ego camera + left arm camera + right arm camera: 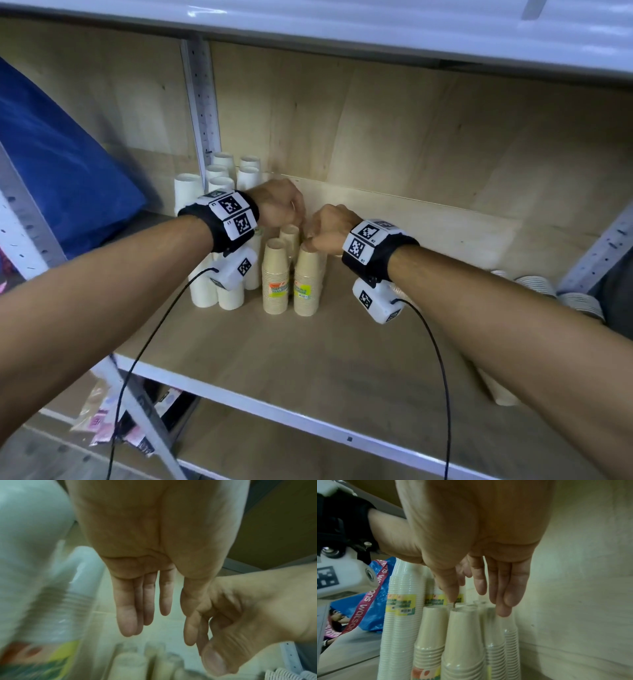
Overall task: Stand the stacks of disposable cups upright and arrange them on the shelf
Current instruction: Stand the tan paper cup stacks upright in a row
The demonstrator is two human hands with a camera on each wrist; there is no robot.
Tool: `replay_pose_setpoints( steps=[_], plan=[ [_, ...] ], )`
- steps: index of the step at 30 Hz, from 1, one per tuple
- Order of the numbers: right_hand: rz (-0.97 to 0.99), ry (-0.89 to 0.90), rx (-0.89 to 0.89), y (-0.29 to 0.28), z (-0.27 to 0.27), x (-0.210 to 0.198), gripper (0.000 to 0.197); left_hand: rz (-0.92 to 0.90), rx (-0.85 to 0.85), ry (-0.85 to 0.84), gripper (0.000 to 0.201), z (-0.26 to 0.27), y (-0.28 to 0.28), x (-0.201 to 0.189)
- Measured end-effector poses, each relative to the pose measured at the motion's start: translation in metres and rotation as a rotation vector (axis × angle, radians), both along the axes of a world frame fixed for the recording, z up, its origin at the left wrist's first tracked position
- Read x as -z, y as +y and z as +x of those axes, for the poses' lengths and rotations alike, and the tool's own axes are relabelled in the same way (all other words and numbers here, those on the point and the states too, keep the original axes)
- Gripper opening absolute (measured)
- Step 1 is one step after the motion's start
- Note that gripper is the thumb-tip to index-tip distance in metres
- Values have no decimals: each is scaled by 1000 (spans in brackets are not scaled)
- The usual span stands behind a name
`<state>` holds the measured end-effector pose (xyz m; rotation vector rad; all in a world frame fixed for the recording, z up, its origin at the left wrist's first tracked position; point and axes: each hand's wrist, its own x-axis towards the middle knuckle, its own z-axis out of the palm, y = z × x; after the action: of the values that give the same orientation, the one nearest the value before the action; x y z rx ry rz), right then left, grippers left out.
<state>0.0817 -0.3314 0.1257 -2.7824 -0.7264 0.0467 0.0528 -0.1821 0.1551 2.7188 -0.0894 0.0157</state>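
The shelf (342, 359) runs left to right, its right end cut off by the frame and partly covered by the right forearm, so the cup stacks lying there (548, 291) show only as ribbed rims, on their sides with their long axes along the board; another lying stack (500, 390) peeks out under that forearm, its far end hidden. A blue bag (61, 164) fills the far left, cropped by the frame. The white stacks (219, 174) stand upright at the far left corner against the back panel, mouths down and bases up, long axes vertical; the left wrist camera hides their near members. Just right of them the tan stacks (291, 274) also stand upright, mouths down, in a tight cluster; the far ones are largely hidden behind both hands. In the left wrist view the nearby cups are badly blurred and only a smeared label can be made out. The left hand (281, 205) hovers above the far tan stacks with fingers (130, 608) straight, relaxed and holding nothing. The right hand (325, 229) sits over the tan cluster; in its wrist view the fingers (503, 588) hang mostly straight, loosely spread, tips at the tops of the stacks, gripping nothing, though whether the tips actually touch the cup bases cannot be told.
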Motion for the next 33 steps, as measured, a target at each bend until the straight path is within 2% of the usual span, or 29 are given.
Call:
replay_pose_setpoints(
  steps=[2,6,12,17,19,21,23,28,33],
  plan=[
    [-25,-27,33,-13,4,-6,39,-15,25,-31,14,5,-14,-13],
    [-84,-60,134,-54,15,-20,35,31,103,-71,21,20,-52,-24],
    [-116,4,294,-132,22,-17,31,26,234,-38,31,39,-112,-6],
    [-179,71,456,-190,16,14,46,4,331,17,31,52,-159,27],
    [-205,86,491,-211,8,30,42,7,377,41,34,55,-176,41],
    [-248,135,485,-228,-3,46,41,23,424,63,40,57,-192,55],
    [-267,136,482,-244,-15,65,49,42,453,78,44,59,-207,69],
    [-146,104,585,-275,-44,107,39,77,477,100,52,70,-234,109],
    [-99,122,712,-283,-54,132,56,158,466,103,59,77,-243,135]
  ],
)
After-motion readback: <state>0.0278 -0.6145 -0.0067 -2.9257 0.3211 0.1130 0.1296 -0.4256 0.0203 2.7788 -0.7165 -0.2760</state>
